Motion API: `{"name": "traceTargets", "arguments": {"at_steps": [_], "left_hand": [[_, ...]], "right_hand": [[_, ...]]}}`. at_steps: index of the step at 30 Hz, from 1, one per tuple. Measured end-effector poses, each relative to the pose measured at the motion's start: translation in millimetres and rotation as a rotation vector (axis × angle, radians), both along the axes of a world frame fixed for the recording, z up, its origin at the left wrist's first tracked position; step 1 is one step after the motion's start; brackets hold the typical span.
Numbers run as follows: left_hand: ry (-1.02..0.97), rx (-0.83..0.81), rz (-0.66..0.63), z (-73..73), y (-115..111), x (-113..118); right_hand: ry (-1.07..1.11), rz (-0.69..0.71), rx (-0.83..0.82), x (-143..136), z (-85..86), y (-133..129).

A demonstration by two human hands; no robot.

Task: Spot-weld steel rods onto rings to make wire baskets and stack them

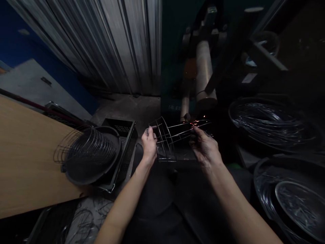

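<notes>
Holding wire rack (166,137) crosswise between both hands, long axis running left to right, left hand (149,143) grip pinched on its boxy end, right hand (205,146) grip pinched near its other end, closer to the sparks (195,122) and metal cylinder (205,71).

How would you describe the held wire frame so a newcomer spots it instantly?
Find the pale cylinder at upper centre, then look below and left of its lower end. There the wire frame stretches between the left hand and right hand. Unlike the wires heaped in the tub at right, it is boxy, near sparks.
</notes>
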State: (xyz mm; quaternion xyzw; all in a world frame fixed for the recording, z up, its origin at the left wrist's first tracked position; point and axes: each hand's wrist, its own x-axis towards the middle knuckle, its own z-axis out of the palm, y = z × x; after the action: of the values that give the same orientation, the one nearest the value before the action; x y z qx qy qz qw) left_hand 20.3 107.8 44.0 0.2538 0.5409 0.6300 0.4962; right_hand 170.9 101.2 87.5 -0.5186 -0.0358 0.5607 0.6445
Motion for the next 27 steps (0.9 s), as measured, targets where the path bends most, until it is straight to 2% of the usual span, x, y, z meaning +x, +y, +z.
{"name": "traceTargets", "arguments": {"at_steps": [4,13,18,21,23,24,27], "left_hand": [[-0.072,0.017,-0.051,0.5,-3,-1],[-0.069,-0.001,0.028,7.5,15,0],[-0.045,-0.004,0.011,10.4,18,-5],[-0.017,0.009,-0.010,14.9,20,-7],[-0.008,0.003,-0.019,14.5,21,-5],[-0.007,0.003,-0.014,11.8,20,-4],[-0.014,0.025,0.053,-6.1,5,4]], "right_hand": [[0.008,0.024,0.006,1,1.4,-3],[-0.004,-0.018,-0.041,24,2.3,-17],[-0.009,0.035,0.010,24,0.1,-18],[-0.058,0.116,0.041,25,-2.6,-26],[-0.210,0.200,0.056,33,-10.4,-38],[-0.362,0.236,0.066,41,-17.6,-46],[-1.089,0.284,0.069,77,-52.7,-77]]}}
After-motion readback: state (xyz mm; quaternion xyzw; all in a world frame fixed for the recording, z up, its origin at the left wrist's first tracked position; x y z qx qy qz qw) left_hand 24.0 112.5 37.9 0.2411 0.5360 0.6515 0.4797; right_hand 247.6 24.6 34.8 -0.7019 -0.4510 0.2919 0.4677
